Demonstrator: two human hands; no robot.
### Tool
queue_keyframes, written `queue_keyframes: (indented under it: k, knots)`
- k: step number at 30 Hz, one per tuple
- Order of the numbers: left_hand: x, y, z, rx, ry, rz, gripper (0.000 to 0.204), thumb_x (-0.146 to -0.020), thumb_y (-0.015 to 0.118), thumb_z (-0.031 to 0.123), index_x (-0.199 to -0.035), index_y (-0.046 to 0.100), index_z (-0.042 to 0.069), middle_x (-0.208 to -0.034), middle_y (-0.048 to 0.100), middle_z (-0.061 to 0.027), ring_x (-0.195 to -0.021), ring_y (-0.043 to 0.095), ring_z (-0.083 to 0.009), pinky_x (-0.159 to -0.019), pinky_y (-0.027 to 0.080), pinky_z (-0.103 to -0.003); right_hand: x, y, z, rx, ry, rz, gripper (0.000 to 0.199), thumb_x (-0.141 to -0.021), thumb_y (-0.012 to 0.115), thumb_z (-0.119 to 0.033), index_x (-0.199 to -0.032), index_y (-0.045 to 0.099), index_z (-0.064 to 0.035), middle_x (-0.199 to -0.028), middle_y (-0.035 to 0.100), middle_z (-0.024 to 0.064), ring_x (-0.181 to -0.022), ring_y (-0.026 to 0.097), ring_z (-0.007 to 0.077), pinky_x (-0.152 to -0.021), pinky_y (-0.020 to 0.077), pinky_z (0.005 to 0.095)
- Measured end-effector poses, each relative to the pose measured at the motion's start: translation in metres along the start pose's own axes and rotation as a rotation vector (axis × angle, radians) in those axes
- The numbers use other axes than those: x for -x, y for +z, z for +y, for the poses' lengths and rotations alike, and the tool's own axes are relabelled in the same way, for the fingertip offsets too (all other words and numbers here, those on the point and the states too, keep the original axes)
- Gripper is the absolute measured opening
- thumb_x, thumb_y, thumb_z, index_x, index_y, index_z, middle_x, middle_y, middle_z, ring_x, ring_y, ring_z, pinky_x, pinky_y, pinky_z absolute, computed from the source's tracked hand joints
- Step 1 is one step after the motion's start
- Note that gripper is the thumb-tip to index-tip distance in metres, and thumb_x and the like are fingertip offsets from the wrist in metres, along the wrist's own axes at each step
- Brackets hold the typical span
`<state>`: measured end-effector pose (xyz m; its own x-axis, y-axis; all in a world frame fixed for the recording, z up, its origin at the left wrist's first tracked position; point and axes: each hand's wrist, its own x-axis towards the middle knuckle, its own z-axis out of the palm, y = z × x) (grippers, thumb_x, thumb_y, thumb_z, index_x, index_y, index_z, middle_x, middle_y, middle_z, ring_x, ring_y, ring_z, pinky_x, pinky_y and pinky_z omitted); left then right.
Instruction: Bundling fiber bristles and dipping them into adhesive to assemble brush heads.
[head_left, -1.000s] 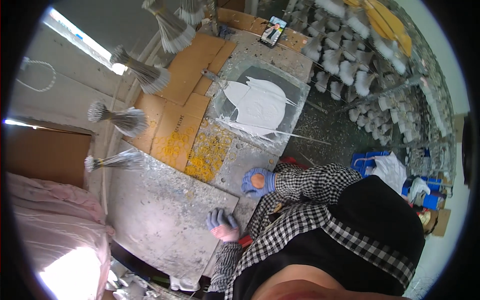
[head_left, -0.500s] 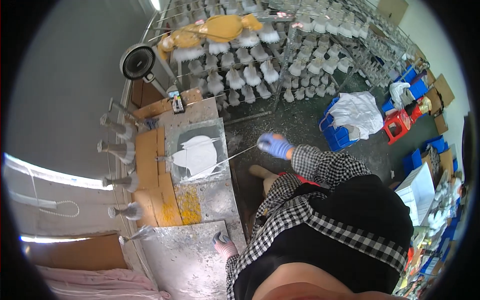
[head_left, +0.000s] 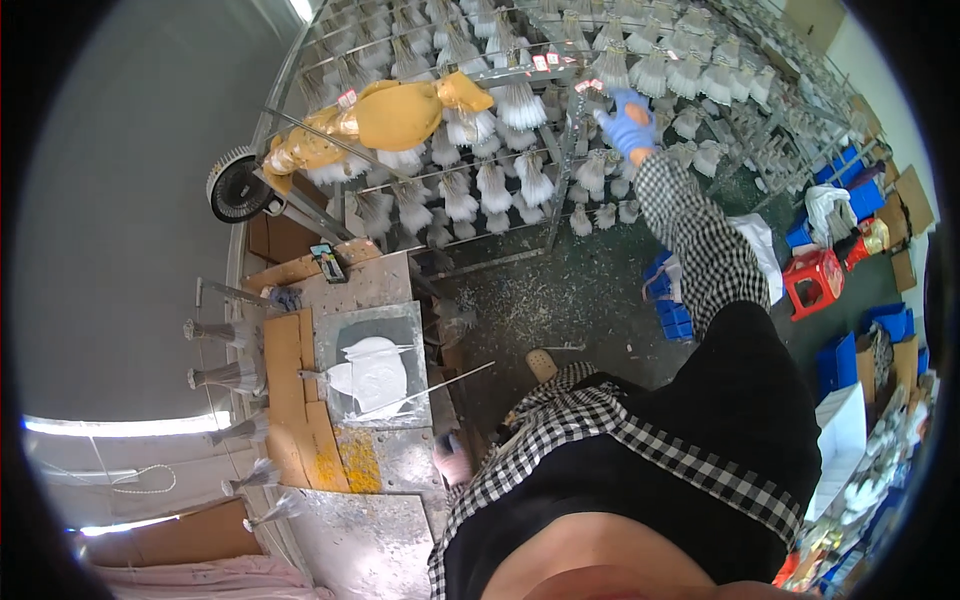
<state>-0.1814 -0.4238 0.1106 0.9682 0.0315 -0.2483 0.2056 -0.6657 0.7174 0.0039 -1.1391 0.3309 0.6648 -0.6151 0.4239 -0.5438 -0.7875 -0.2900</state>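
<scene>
Room: We look down into a cluttered workshop with a dark, debris-strewn floor (head_left: pixel 560 290); a workbench (head_left: pixel 360 300) runs down the left of the frame.
Right hand: Our right hand (head_left: pixel 628 122), in a blue glove, reaches to the upper centre of the frame, fingers curled at a white tuft (head_left: pixel 600 170) on the metal rack (head_left: pixel 560 130); we cannot tell whether it pinches one.
Left hand: Our left hand (head_left: pixel 452 460) rests low at the centre-left, by the bench edge, mostly hidden behind the checked sleeve; we cannot tell its grip.
Tufts: Many white brush-like tufts hang in rows across the top of the frame, bristles down. We judge them light, soft at the flared end and easily crushed, so best taken by the narrow stem.
Rack neighbours: A yellow wrapped bundle (head_left: pixel 400 115) lies across the rack at upper left, a small fan (head_left: pixel 238 185) beside it.
Bench: A grey slab with a white smear (head_left: pixel 375 372), a thin rod (head_left: pixel 440 385) across it, and yellow powder (head_left: pixel 355 455) below.
Right edge: A red stool (head_left: pixel 815 280) and blue crates (head_left: pixel 835 365).
</scene>
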Motion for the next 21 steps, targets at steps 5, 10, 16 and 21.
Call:
queue_keyframes:
  k: [5, 10, 16, 21]
  knots:
    - [0.017, 0.012, 0.049, 0.123, 0.008, -0.003, 0.015, -0.092, 0.061, 0.007, -0.103, 0.069, 0.0, -0.096, 0.071, -0.014, -0.089, 0.067, -0.0253, -0.085, 0.053, -0.036, -0.075, 0.03, 0.002, 0.151, 0.044, -0.103, 0.068, -0.082, 0.072, -0.041, -0.142, 0.049, -0.0163, -0.134, 0.059, 0.0182, -0.124, 0.054, 0.0369, -0.104, 0.0442, 0.0461]
    - [0.042, 0.006, 0.063, 0.037, -0.18, 0.039, 0.016, -0.094, 0.059, 0.009, -0.105, 0.067, -0.001, -0.096, 0.071, -0.0137, -0.088, 0.066, -0.0235, -0.085, 0.052, -0.034, -0.104, 0.052, 0.011, 0.148, 0.082, -0.256, 0.067, -0.082, 0.07, -0.046, -0.14, 0.052, -0.0153, -0.127, 0.063, 0.0188, -0.118, 0.058, 0.0375, -0.098, 0.0484, 0.0475]
    - [0.048, 0.002, 0.043, 0.024, -0.46, -0.05, 0.017, -0.095, 0.059, 0.009, -0.105, 0.067, -0.002, -0.097, 0.072, -0.0138, -0.088, 0.066, -0.0235, -0.086, 0.051, -0.034, -0.111, 0.061, 0.005, 0.131, 0.181, -0.325, 0.063, -0.083, 0.069, -0.049, -0.134, 0.057, -0.0128, -0.119, 0.067, 0.0185, -0.111, 0.063, 0.037, -0.095, 0.0495, 0.0469]
    - [0.031, -0.008, 0.061, 0.017, -0.324, 0.04, 0.016, -0.094, 0.059, 0.008, -0.105, 0.068, -0.002, -0.098, 0.071, -0.0135, -0.092, 0.066, -0.0224, -0.088, 0.051, -0.034, -0.123, 0.069, -0.017, 0.219, 0.271, -0.38, 0.058, -0.081, 0.069, -0.055, -0.115, 0.069, -0.0078, -0.111, 0.07, 0.0205, -0.107, 0.064, 0.0396, -0.09, 0.0511, 0.0459]
